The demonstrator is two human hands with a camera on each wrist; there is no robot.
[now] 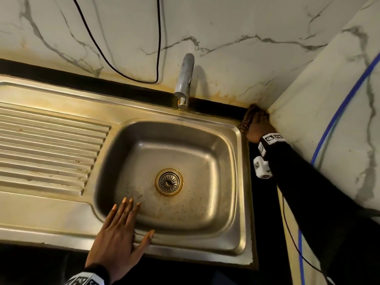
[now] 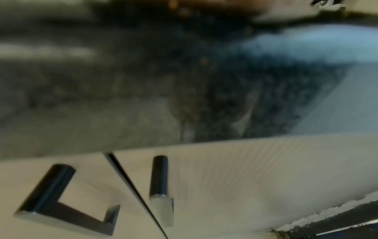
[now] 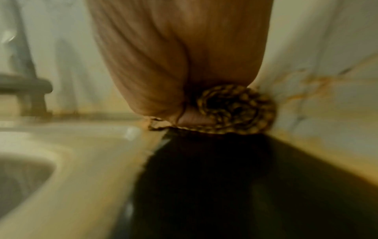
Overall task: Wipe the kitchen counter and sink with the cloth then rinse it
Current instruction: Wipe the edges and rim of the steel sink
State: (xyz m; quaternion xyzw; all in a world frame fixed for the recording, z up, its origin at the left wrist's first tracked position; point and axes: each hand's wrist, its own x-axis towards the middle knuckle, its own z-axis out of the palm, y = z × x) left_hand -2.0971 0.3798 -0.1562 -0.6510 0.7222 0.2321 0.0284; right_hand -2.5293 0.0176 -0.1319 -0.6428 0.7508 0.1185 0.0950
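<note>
A steel sink (image 1: 236,202) with a stained basin and a round drain (image 1: 169,182) sits in a dark counter (image 1: 265,202). My right hand (image 1: 257,128) grips a bunched brown-and-yellow patterned cloth (image 1: 246,118) and presses it into the back right corner, where the counter meets the marble walls. The right wrist view shows the cloth (image 3: 235,110) wadded under my hand (image 3: 180,64) against the wall. My left hand (image 1: 121,229) rests flat on the sink's front rim, fingers straight and reaching over the basin edge. The left hand does not show in the left wrist view.
A chrome tap (image 1: 184,81) stands behind the basin. A ribbed draining board (image 1: 47,147) lies to the left. A black cable (image 1: 158,38) hangs on the back wall, a blue cable (image 1: 337,112) on the right wall. Cupboard handles (image 2: 157,186) show below the counter.
</note>
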